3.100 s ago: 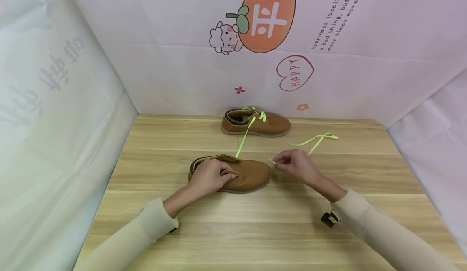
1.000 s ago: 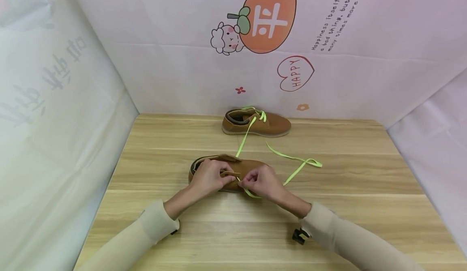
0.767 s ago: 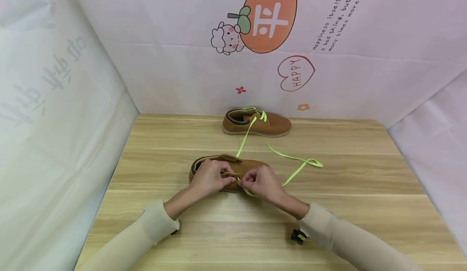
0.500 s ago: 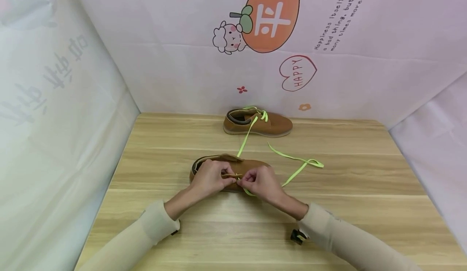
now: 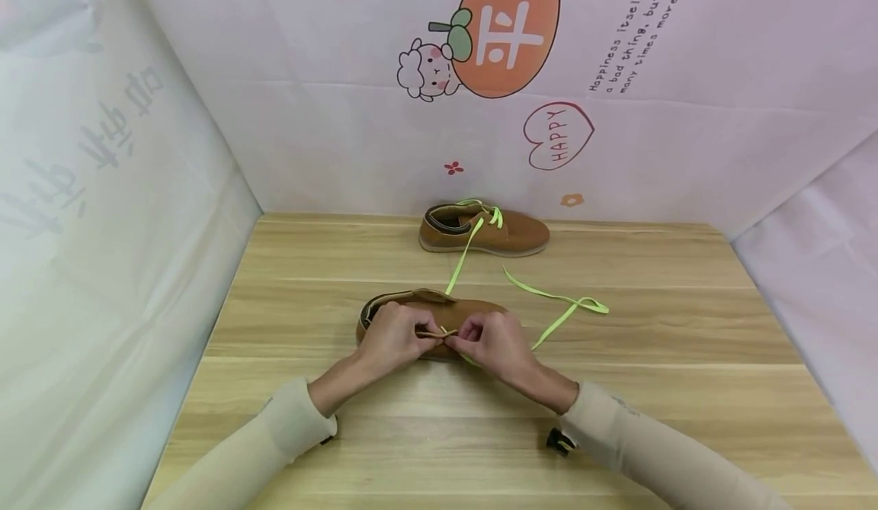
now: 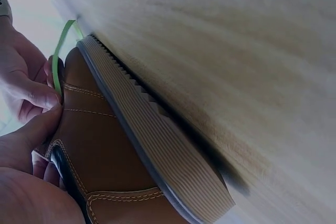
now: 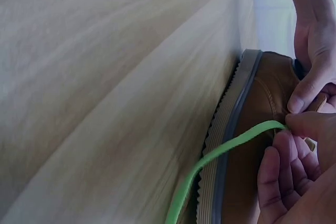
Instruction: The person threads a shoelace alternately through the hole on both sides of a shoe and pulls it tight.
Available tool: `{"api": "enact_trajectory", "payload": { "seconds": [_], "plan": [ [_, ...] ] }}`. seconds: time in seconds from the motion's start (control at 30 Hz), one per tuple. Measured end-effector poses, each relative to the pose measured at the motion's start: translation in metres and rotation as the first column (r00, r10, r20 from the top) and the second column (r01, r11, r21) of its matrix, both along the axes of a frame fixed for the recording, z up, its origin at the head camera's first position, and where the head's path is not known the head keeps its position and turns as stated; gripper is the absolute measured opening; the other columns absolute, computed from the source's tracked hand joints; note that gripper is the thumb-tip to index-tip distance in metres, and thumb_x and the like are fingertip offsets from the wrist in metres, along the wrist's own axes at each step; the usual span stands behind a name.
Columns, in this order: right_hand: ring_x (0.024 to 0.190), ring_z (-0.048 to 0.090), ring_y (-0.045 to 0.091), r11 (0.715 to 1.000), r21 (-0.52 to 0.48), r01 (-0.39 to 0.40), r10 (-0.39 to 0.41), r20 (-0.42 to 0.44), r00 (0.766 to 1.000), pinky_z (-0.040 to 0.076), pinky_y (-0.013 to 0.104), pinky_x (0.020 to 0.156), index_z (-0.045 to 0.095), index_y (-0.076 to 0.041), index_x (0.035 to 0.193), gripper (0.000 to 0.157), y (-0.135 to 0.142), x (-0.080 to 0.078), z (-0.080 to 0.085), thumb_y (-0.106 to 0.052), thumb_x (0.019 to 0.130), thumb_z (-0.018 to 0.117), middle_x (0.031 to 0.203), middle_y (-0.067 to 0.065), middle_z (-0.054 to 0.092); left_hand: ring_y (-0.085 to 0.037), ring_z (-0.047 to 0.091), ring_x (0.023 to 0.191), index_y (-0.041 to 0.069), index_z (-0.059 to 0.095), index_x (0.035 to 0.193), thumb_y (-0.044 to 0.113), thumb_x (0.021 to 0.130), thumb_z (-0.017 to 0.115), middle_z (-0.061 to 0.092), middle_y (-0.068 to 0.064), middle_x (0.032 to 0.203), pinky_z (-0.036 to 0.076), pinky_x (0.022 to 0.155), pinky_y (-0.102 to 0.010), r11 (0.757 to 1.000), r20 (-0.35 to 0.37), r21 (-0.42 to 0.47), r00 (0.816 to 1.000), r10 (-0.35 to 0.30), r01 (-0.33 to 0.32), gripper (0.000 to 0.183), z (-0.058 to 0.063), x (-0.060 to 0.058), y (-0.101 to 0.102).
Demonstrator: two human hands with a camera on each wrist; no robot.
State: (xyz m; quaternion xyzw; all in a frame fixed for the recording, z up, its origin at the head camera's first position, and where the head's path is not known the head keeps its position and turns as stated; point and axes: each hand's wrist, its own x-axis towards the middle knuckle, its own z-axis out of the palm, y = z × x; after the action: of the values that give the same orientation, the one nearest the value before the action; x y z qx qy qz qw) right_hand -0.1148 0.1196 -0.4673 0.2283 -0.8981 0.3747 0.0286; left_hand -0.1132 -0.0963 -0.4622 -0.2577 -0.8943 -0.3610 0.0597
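A brown leather shoe [image 5: 469, 310] lies toe to the right between both hands. My left hand [image 5: 394, 336] pinches the near eyelet flap of that shoe between thumb and fingers. Close beside it, my right hand [image 5: 502, 346] pinches a yellow-green shoelace [image 7: 226, 146] at the flap's front end. A short bit of lace shows above the flap's edge in the head view; the eyelet itself is hidden by fingertips. From the right hand the lace trails over the sole's side, and its loose length lies on the wood to the right.
A matching brown shoe [image 5: 524, 234] stands at the back against the white printed backdrop [image 5: 343, 144]. Its yellow-green lace [image 5: 459, 264] hangs toward the near shoe. White cloth sides flank the wooden tabletop [image 5: 295, 266].
The right hand came leftward from beyond the toe with the lace to the flap, pulling the trailing lace along. Lately the flap has tilted up and the hands have closed together. The left hand stayed there.
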Motion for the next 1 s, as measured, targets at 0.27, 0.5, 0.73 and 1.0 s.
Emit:
{"api": "enact_trajectory", "payload": {
  "seconds": [0.27,0.5,0.73,1.0],
  "plan": [
    [0.067,0.066,0.010,0.996,0.006,-0.091,0.091,-0.182,0.979,0.052,0.020,0.060,0.076,-0.009,0.086,0.020,0.001,-0.005,-0.004,-0.008,0.078,0.094,0.078,0.000,0.070,0.006,0.042,0.053,0.015,0.083,0.080,-0.001,0.077,0.090,0.080,0.005,0.080,0.042,0.054,-0.016,0.999,-0.104,-0.023,0.993,-0.049,0.047,0.019,-0.003,0.003,-0.003],
    [0.069,0.065,0.010,0.986,-0.023,-0.164,0.156,-0.195,0.968,0.055,0.022,0.061,0.081,-0.008,0.087,0.014,-0.002,-0.007,-0.005,0.003,0.081,0.086,0.082,0.000,0.073,-0.011,0.077,0.074,0.011,0.082,0.083,-0.002,0.074,0.093,0.080,0.001,0.083,0.060,0.067,-0.024,0.993,-0.296,-0.092,0.950,-0.104,0.080,0.019,-0.007,0.009,-0.002],
    [0.074,0.069,0.017,0.977,-0.069,-0.202,0.194,-0.102,0.976,0.059,0.032,0.064,0.082,-0.008,0.089,0.016,0.001,-0.009,-0.005,0.006,0.083,0.081,0.089,0.002,0.075,-0.009,0.073,0.070,0.011,0.080,0.082,0.001,0.080,0.090,0.077,0.003,0.079,0.058,0.063,-0.024,0.989,-0.397,-0.121,0.909,-0.130,0.089,0.014,-0.012,0.011,-0.002],
    [0.076,0.063,0.008,0.960,-0.145,-0.239,0.251,0.067,0.966,0.055,0.026,0.065,0.081,-0.008,0.094,0.016,0.008,-0.011,-0.002,0.004,0.085,0.077,0.093,0.004,0.074,-0.010,0.072,0.069,0.011,0.080,0.082,0.001,0.080,0.089,0.076,0.003,0.078,0.058,0.062,-0.024,0.987,-0.421,-0.127,0.896,-0.143,0.098,0.014,-0.013,0.013,-0.001]
  ]
}}
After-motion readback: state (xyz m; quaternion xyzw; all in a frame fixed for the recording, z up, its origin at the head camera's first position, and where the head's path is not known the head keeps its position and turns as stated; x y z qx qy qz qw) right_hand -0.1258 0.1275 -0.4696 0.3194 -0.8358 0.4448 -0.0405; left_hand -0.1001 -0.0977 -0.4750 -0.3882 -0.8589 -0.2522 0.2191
